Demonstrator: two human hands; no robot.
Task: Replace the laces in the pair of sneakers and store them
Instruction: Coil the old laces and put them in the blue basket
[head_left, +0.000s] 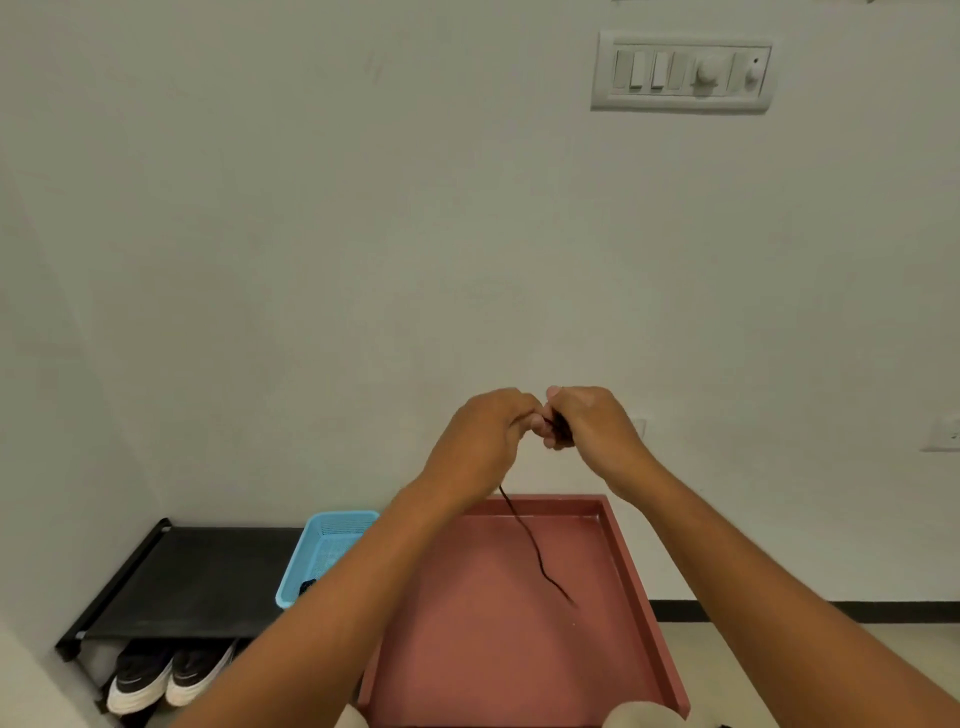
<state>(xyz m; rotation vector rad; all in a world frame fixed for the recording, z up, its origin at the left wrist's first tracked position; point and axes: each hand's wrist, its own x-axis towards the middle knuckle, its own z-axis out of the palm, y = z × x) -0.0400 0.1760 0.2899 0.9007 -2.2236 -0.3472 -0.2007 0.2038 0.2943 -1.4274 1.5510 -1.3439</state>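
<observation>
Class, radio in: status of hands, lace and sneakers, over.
Both hands, left and right, pinching black lace above red tray. Sneakers on rack's lower shelf. Nothing in the way.

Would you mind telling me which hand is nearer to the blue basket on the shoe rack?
Left. The left hand is up and to the right of the blue basket; the right hand sits farther right, both gripping the black lace.

No text, label, brand or number can be read anywhere in view.
</observation>
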